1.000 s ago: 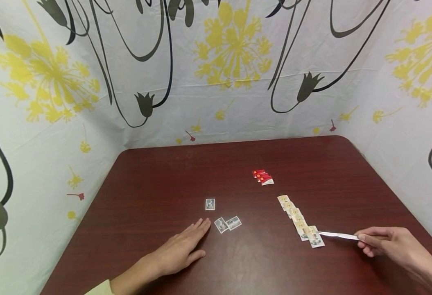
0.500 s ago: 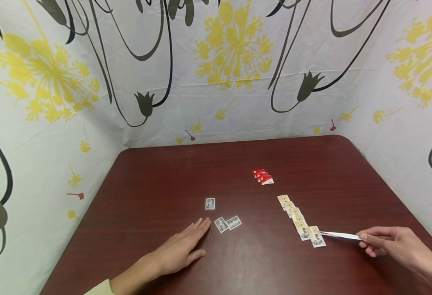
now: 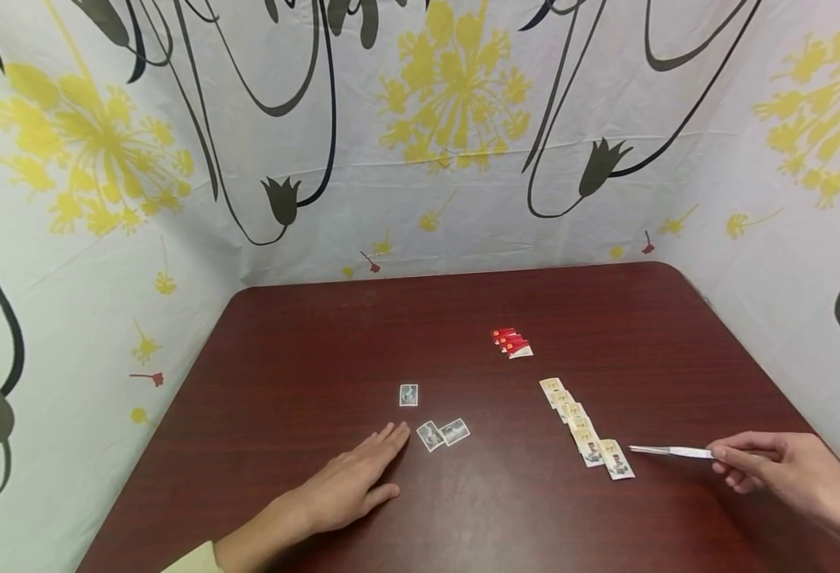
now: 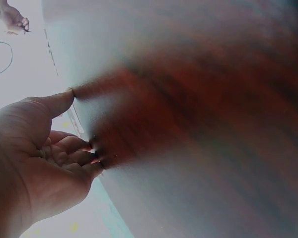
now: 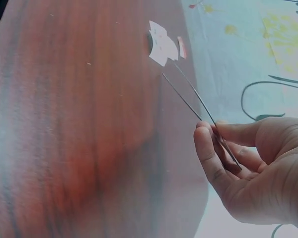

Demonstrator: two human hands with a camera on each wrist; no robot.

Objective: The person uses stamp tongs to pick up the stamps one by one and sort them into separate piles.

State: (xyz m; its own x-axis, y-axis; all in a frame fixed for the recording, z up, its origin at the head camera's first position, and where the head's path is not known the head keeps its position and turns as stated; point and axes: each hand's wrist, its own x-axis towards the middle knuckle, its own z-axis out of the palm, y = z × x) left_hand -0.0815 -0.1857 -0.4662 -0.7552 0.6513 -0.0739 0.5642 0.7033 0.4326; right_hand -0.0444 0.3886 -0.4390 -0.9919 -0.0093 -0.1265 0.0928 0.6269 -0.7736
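My right hand (image 3: 781, 469) pinches a pair of silver tweezers (image 3: 677, 451) between thumb and fingers. Their tips point left, a short gap away from the nearest cream stamp (image 3: 616, 460). In the right wrist view the two tweezer arms (image 5: 188, 96) stand apart with nothing between them. That stamp is the front one of a slanting, overlapping row of cream stamps (image 3: 570, 414). My left hand (image 3: 351, 481) rests on the table with fingers extended, its fingertips beside two grey stamps (image 3: 443, 434) that touch or overlap. Another grey stamp (image 3: 408, 395) lies just beyond.
Several red-and-white stamps (image 3: 512, 344) overlap farther back on the dark reddish-brown table (image 3: 305, 342). White cloth (image 3: 212, 143) with yellow and grey plant prints hangs around the table's back and sides.
The front cream stamp has shifted slightly right, still by the row's near end. My right hand has drawn the tweezers back to the right, off that stamp. The left hand stays put.
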